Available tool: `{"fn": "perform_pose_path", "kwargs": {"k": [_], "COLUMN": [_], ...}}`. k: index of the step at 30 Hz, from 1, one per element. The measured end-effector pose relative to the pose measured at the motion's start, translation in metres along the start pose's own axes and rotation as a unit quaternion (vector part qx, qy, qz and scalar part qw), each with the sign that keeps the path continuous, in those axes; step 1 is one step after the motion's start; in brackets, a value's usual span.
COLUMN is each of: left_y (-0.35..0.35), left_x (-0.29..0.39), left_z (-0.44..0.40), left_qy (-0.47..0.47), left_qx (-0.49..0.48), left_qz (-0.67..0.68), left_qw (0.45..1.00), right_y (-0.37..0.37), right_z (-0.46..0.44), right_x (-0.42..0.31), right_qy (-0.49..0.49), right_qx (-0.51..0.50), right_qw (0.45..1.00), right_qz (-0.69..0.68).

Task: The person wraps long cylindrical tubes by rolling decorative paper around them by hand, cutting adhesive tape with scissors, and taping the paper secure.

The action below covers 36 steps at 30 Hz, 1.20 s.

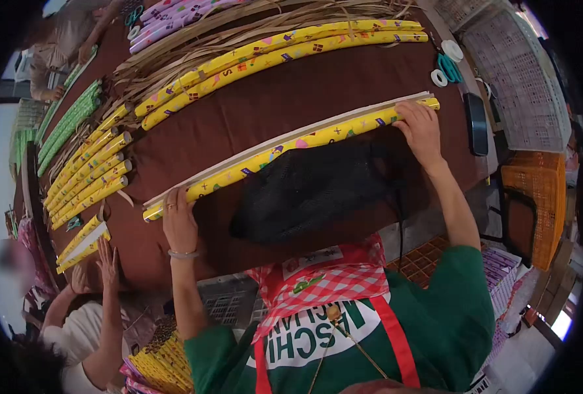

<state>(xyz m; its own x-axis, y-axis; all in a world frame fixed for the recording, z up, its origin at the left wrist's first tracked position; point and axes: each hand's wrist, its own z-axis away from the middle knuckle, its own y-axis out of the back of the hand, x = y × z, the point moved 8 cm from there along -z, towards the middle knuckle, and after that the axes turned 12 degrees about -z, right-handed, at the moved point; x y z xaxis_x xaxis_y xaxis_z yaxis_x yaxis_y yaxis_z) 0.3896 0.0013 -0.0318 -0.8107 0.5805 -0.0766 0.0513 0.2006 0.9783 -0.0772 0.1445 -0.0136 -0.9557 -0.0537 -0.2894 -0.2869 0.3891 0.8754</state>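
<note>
Yellow roll (229, 176) lies just beyond the blk mesh item (304, 197), seemingly mostly wound; pale strip (331, 124) on its far side looks not yet wound in. L hand (181, 223) covers its L end, R hand (419, 131) its R end, fingers bent over; can't tell grip, undersides hidden. Similar rolls (271, 60), apparently done, lie farther beyond the mesh item, itself unclear, hiding roll's near edge mid-way.

head view; looks forward and steeply down; close above the table (232, 113); wide, round-edged field
</note>
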Motion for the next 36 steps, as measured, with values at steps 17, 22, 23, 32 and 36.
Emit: {"fn": "perform_pose_path", "kwargs": {"k": [17,22,23,32,36], "left_y": [0.005,0.007,0.007,0.004,0.006], "left_x": [0.003,0.004,0.004,0.004,0.008], "left_z": [-0.029,-0.021,-0.021,-0.021,-0.014], "left_qy": [0.029,0.040,0.045,0.019,0.017], "left_qx": [0.085,0.080,0.062,0.058,0.058], "left_qz": [-0.026,0.009,0.022,0.034,0.033], "left_qw": [0.996,0.996,0.997,0.998,0.998], "right_y": [0.000,0.003,0.003,0.009,0.006], "right_z": [0.005,0.007,0.008,0.005,0.010], "right_x": [0.017,0.023,0.025,0.015,0.021], "right_qy": [-0.009,-0.040,-0.042,-0.039,-0.052], "right_qx": [0.015,-0.036,-0.043,-0.066,-0.073], "right_qw": [0.998,0.998,0.997,0.997,0.996], "right_qz": [0.056,0.043,0.044,0.032,0.020]}}
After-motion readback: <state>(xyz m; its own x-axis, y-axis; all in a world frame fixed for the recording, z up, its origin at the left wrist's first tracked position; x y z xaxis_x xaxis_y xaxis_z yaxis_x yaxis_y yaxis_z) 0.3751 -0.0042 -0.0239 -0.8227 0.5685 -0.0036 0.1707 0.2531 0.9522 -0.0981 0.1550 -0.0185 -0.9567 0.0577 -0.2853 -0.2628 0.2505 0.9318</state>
